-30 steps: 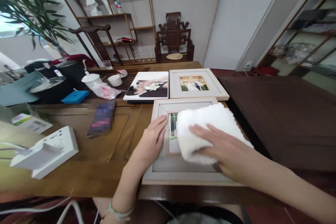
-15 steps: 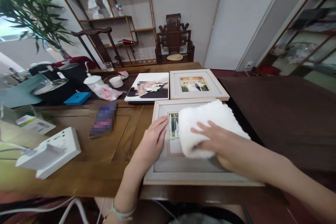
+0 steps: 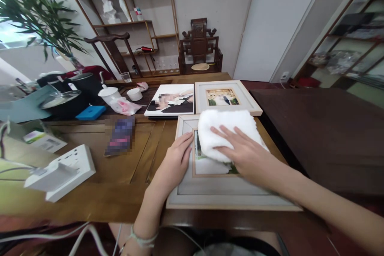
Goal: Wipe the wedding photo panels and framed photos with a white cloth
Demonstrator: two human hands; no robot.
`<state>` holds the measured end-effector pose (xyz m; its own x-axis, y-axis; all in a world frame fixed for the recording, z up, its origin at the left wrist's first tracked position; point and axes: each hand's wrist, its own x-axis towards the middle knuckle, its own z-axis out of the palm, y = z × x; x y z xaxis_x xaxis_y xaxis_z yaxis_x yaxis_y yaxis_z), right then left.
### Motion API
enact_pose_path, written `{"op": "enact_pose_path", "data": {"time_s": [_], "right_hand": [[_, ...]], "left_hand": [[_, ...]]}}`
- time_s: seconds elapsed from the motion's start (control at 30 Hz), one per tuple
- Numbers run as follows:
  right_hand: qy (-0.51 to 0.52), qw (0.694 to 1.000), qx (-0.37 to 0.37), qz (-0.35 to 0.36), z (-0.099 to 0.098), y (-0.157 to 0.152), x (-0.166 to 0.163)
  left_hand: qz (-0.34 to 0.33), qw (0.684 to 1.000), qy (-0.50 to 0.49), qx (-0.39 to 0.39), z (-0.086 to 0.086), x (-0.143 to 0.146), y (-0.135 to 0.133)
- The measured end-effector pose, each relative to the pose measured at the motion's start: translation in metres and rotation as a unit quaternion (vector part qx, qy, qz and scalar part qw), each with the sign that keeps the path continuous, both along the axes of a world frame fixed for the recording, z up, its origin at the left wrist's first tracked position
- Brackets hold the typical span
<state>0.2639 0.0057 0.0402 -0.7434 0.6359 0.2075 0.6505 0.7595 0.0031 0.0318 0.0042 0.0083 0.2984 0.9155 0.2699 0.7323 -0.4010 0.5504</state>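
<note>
A large pale picture frame (image 3: 210, 194) lies flat at the near edge of the wooden table (image 3: 99, 176). My left hand (image 3: 175, 160) rests flat on the frame's left border, fingers stretched out. My right hand (image 3: 243, 154) presses flat, fingers spread, on a fluffy white cloth (image 3: 222, 128) that covers the upper part of the picture in the frame. The lower strip of the picture shows below the cloth.
Behind lie a smaller framed photo (image 3: 225, 98) and an unframed print (image 3: 172, 100). A white power strip (image 3: 64, 172), a phone (image 3: 120, 138), a blue box (image 3: 90, 113), cups and dark pots sit to the left. A dark table (image 3: 324, 128) adjoins on the right.
My right hand has slid the white cloth away from me and to the left across the frame, uncovering the lower part of the picture. My left hand has stayed on the frame's left border.
</note>
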Motion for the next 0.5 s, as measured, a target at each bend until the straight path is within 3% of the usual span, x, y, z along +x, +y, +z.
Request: {"op": "enact_pose_path", "data": {"time_s": [0.1, 0.2, 0.4, 0.5], "right_hand": [[-0.02, 0.999, 0.051, -0.007, -0.005, 0.024, -0.003], [-0.061, 0.998, 0.016, 0.014, -0.002, 0.028, -0.008], [-0.08, 0.986, -0.114, 0.096, 0.019, -0.027, -0.012], [-0.033, 0.982, -0.144, 0.12, 0.03, -0.059, -0.008]], "left_hand": [[0.004, 1.0, 0.004, -0.008, 0.001, 0.0, -0.001], [0.004, 1.0, -0.001, -0.003, 0.001, 0.0, 0.0], [-0.002, 1.0, -0.004, 0.013, -0.003, -0.001, 0.0], [0.003, 1.0, -0.006, 0.016, -0.004, -0.002, 0.0]]}}
